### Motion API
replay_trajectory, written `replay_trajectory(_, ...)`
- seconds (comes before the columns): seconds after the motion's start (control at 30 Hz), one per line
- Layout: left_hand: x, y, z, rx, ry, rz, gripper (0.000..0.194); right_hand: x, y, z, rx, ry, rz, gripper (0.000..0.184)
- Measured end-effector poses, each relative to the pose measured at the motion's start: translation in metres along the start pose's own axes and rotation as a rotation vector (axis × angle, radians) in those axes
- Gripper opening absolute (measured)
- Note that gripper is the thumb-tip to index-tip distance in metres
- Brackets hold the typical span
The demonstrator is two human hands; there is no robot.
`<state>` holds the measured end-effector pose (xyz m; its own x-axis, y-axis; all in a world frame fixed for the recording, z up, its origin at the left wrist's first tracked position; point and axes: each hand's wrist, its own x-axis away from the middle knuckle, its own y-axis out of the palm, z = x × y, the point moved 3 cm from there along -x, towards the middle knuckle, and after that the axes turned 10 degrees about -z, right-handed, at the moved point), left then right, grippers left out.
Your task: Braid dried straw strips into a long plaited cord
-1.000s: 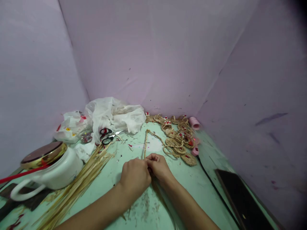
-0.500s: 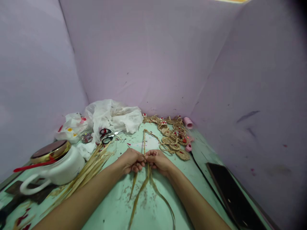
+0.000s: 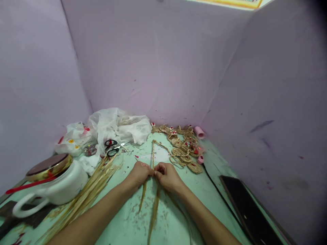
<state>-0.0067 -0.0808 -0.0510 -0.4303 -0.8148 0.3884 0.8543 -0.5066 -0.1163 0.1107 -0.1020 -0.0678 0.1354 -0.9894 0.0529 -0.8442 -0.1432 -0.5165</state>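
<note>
Close together at the middle of the table, my left hand [image 3: 142, 173] and my right hand [image 3: 167, 175] both pinch the near end of a thin straw braid [image 3: 153, 154]. The finished part of the braid runs away from my fingertips, bends at the far end and trails right to a coiled length [image 3: 181, 154]. Below my hands hang loose flat fibre strands [image 3: 155, 211], one under the left hand and others under the right. The exact crossing point of the strands is hidden by my fingers.
Left are a bundle of dry strands [image 3: 88, 194], a white mug [image 3: 67, 185] with a gold-rimmed lid, scissors [image 3: 112, 148] and plastic bags [image 3: 120, 124]. Right are woven coils with beads [image 3: 194, 166], a pink spool [image 3: 199, 132], a black cable [image 3: 217, 190] and a dark flat slab [image 3: 247, 204].
My right hand has turned, its fingers now bent up over the braid's end. The loose strands have shifted right, one swinging under my right forearm. The view has tilted slightly up.
</note>
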Motion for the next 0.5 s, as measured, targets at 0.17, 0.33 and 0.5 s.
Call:
replay_trajectory(0.17, -0.010, -0.003, -0.011, -0.081, 0.028, -0.008, 0.012, 0.010, -0.008, -0.020, 0.220, 0.137, 0.000, 0.014)
replay_trajectory(0.33, -0.007, -0.002, -0.007, -0.023, -0.006, -0.012, 0.014, 0.020, -0.006, -0.035, 0.320, 0.234, -0.038, 0.016)
replay_trajectory(0.5, 0.004, -0.002, -0.001, 0.102, -0.058, -0.095, 0.010, 0.028, 0.010, -0.046, 0.441, 0.120, -0.003, 0.021)
